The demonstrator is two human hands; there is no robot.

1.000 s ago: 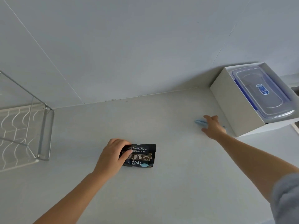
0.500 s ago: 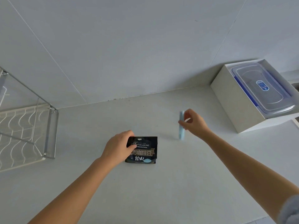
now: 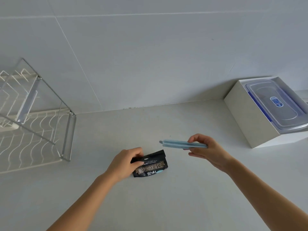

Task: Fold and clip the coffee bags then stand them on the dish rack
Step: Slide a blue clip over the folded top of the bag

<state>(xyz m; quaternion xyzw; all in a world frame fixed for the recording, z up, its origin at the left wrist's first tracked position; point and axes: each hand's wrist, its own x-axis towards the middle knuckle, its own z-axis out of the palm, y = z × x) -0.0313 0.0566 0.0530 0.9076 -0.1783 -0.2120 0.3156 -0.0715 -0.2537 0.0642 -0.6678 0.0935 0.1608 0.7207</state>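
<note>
- Small black glossy foil coffee bag (image 3: pixel 150 165) lies flat on the matte pale-grey countertop (image 3: pixel 166 205), top edge crinkled and lifted a bit.
- My left hand (image 3: pixel 124 163) is curled over the bag's left edge, thumb and fingers pinching it.
- My right hand (image 3: pixel 208 151), up and right of the bag, pinches one end of a long light-blue plastic bag clip (image 3: pixel 176 144), held level above the counter, free end pointing left.
- Bag print: "MOUNTAIN" in gold, plus Chinese characters in a gold frame I can't quite read.
- White wavy-wire dish rack (image 3: pixel 35 130) with a shiny metal frame sits well left of the bag.
- Far right of the bag: white cardboard box (image 3: pixel 246 117) holding a clear plastic lidded container (image 3: pixel 276 105) with blue trim.
</note>
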